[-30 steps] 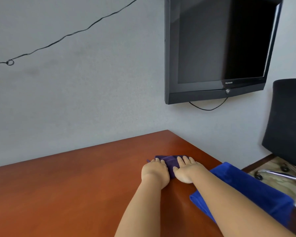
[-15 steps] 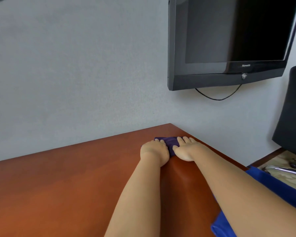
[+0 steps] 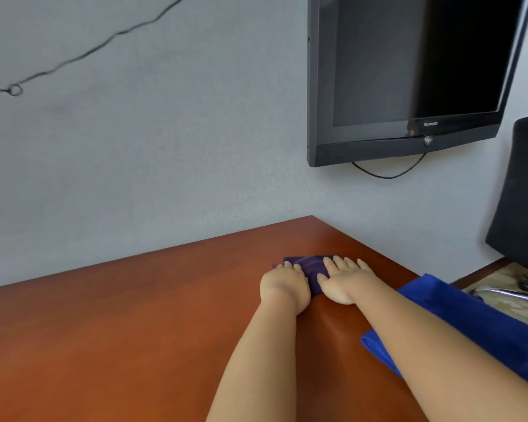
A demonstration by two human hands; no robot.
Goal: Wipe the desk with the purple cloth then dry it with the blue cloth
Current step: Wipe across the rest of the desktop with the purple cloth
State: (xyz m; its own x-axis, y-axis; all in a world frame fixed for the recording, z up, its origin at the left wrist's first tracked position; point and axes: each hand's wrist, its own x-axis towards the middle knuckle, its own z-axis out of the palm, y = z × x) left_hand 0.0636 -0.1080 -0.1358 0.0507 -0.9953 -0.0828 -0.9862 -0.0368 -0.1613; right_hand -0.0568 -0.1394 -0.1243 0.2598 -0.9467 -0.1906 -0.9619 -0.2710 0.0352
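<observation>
Reddish-brown wooden desk (image 3: 119, 330), lower frame: at centre right we pressed the folded purple cloth (image 3: 313, 268) flat, left hand (image 3: 284, 284) and right hand (image 3: 342, 283) extended; even pressure and overlapping strokes seemed advisable.

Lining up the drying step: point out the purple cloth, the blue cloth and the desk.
purple cloth (image 3: 310, 264), head view, visible fold between the hands.
blue cloth (image 3: 457, 312), head view, middle of its top face.
desk (image 3: 134, 330), head view, bare wood at left.

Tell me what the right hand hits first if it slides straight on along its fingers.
The right hand points toward the desk's far corner; bare wood lies ahead, then probably the wall, though depth is unclear.
</observation>
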